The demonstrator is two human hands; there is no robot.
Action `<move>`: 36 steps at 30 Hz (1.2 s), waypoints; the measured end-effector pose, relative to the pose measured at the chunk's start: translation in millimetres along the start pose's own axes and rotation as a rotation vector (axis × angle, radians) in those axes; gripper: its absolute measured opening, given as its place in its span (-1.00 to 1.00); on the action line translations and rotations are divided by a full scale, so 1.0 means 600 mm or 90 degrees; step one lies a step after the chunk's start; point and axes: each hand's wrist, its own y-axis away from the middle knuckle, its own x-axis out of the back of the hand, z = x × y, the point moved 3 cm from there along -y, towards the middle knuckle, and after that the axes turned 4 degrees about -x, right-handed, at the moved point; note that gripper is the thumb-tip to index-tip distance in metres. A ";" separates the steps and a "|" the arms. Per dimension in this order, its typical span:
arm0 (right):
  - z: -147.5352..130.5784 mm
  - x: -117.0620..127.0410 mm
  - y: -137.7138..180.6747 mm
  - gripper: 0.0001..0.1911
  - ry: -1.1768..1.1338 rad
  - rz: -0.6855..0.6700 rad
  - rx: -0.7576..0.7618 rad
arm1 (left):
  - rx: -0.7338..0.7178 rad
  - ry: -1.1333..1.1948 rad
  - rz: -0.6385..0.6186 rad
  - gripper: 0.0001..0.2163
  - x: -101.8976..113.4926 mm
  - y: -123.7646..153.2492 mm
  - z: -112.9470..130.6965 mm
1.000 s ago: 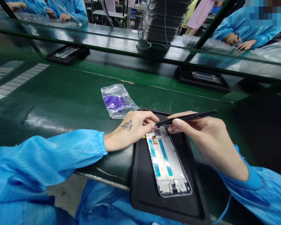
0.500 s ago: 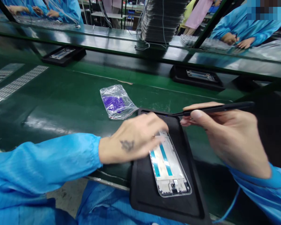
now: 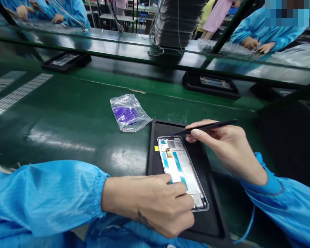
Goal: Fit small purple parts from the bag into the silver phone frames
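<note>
Green desk [image 3: 67,117] carries a black tray [image 3: 209,220] holding the frame [image 3: 182,172]. Left hand [image 3: 157,203] has shifted from the frame's top to its lower edge, fingers closed there; right hand [image 3: 222,144] pinches tweezers [image 3: 206,126] above.

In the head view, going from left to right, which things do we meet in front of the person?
Clear plastic bag with purple bits → left hand → silver phone frame → right hand holding thin black tweezers.

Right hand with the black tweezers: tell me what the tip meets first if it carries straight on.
Probably the black tray beside the silver phone frame's top corner; depth is unclear.
</note>
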 end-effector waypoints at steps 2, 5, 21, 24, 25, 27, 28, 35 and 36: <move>0.007 0.001 -0.003 -0.74 -0.002 -0.004 -0.003 | -0.018 0.002 -0.002 -0.76 0.003 0.001 0.003; 0.015 0.008 -0.010 -0.75 -0.016 0.008 -0.002 | -0.020 0.001 0.001 -0.76 0.009 0.005 0.002; 0.003 0.095 0.021 -0.69 -0.067 0.111 0.043 | 0.377 -0.230 -0.288 -0.58 -0.006 -0.133 -0.507; 0.007 0.098 0.025 -0.69 -0.093 0.104 0.048 | 0.398 -0.229 -0.258 -0.61 -0.049 -0.182 -0.545; 0.006 0.097 0.026 -0.69 -0.103 0.101 0.053 | 0.407 -0.231 -0.250 -0.62 -0.059 -0.191 -0.551; 0.004 0.093 0.028 -0.68 -0.118 0.097 0.061 | 0.419 -0.237 -0.240 -0.63 -0.068 -0.198 -0.558; 0.003 0.090 0.029 -0.68 -0.120 0.096 0.063 | 0.421 -0.239 -0.240 -0.64 -0.067 -0.197 -0.559; 0.009 0.098 0.028 -0.69 -0.118 0.096 0.079 | 0.405 -0.245 -0.263 -0.71 -0.002 -0.149 -0.508; 0.010 0.101 0.028 -0.70 -0.118 0.102 0.079 | 0.399 -0.247 -0.266 -0.72 0.008 -0.136 -0.490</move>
